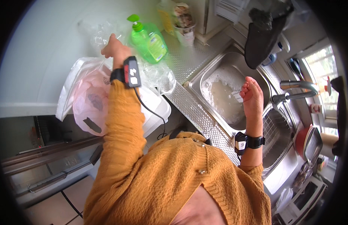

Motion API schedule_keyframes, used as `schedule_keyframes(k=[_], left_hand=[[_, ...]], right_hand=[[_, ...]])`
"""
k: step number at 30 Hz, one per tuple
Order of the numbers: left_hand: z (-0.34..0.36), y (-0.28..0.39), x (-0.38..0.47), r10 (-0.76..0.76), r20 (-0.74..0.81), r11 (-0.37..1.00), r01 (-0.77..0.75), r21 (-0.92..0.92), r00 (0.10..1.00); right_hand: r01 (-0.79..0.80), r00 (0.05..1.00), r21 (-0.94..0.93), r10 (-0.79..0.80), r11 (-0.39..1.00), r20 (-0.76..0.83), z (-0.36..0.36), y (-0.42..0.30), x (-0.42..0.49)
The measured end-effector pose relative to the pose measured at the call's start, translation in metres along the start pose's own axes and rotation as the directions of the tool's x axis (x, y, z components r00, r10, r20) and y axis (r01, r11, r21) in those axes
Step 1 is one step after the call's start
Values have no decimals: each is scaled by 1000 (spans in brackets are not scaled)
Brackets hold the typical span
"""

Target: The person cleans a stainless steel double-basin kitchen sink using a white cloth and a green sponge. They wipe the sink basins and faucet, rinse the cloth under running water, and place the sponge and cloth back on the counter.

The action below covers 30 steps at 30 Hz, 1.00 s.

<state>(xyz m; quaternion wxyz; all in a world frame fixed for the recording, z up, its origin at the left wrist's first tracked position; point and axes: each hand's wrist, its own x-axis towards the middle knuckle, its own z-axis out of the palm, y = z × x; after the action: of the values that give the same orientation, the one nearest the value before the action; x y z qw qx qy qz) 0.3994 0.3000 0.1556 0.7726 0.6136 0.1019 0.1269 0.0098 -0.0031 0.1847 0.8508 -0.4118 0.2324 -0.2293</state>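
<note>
My left hand (pixel 115 50) is stretched out beside crumpled clear plastic (pixel 102 35). Its fingers are partly hidden, so I cannot tell whether it grips the plastic. Just right of that hand is a green pump bottle of liquid soap (pixel 148 42), tilted in view. Below the left wrist hangs a pink plastic bag (pixel 91 98). My right hand (pixel 251 97), palm partly visible and fingers loosely bent, hovers over the steel sink basin (pixel 238 57); I see nothing in it. Cloudy, foamy water (pixel 223 98) fills the basin's bottom, with something pale partly under it.
A chrome faucet (pixel 299 90) reaches over from the right. A second basin with a wire rack (pixel 275 129) adjoins the first. A red pan (pixel 303 140) stands beyond it. A filled cup (pixel 185 25) sits behind the soap. A white plastic bin (pixel 157 112) is below my left forearm.
</note>
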Motion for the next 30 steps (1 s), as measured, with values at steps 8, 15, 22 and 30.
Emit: schedule_keyframes(k=[8, 15, 22, 30], left_hand=[[-25, 23, 5, -202, 778, 850, -289, 441, 595], [-31, 11, 24, -306, 678, 842, -143, 520, 668], [-17, 2, 2, -177, 373, 971, 98, 219, 911], [-12, 9, 13, -270, 64, 933, 245, 262, 961]], right_hand=[[-103, 960, -251, 30, 963, -277, -100, 1, -25], [-157, 920, -826, -223, 542, -321, -182, 37, -33], [-149, 944, -801, -157, 579, -289, -174, 37, -56], [-88, 988, -942, -89, 324, -123, -145, 2, -98]])
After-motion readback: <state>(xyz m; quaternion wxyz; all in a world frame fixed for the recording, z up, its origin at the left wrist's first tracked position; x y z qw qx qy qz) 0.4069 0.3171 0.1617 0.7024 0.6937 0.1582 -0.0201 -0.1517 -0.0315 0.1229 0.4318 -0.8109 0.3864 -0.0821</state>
